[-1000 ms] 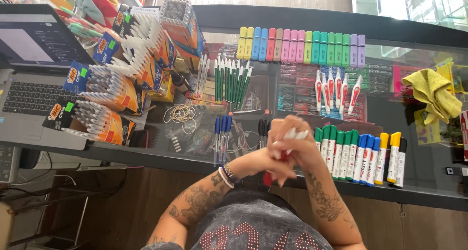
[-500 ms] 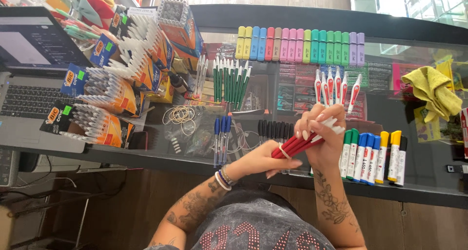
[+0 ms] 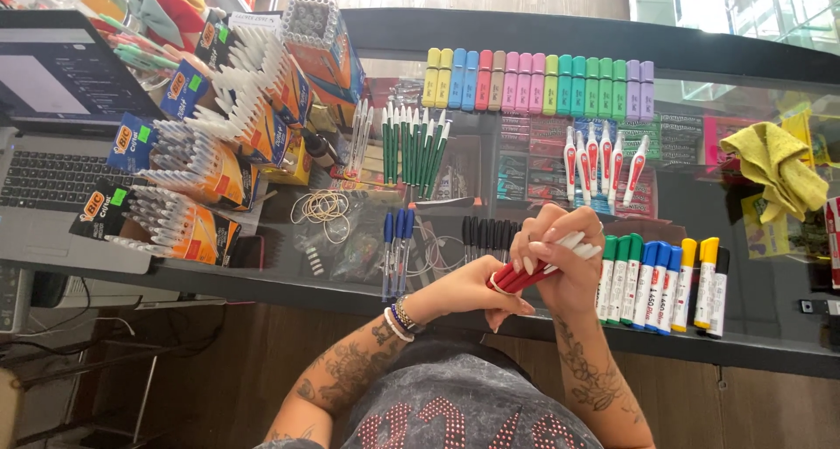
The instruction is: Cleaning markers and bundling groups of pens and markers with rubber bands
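Red markers point(image 3: 534, 270) sit bundled in both hands above the glass surface point(image 3: 770, 326). Right hand point(image 3: 560, 270) fingers wrap them; left hand point(image 3: 472, 293) fingers pinch the near left end.

This looks like a stationery shop. A glass-topped bench point(image 3: 752, 326) works as a display case, with more packaged goods dimly visible beneath the glass. Sorted rows of pastel highlighters point(image 3: 538, 83), green pens point(image 3: 413, 147) and thick markers point(image 3: 661, 278) lie on it, beside boxes of pens point(image 3: 179, 226) and a laptop point(image 3: 52, 151).
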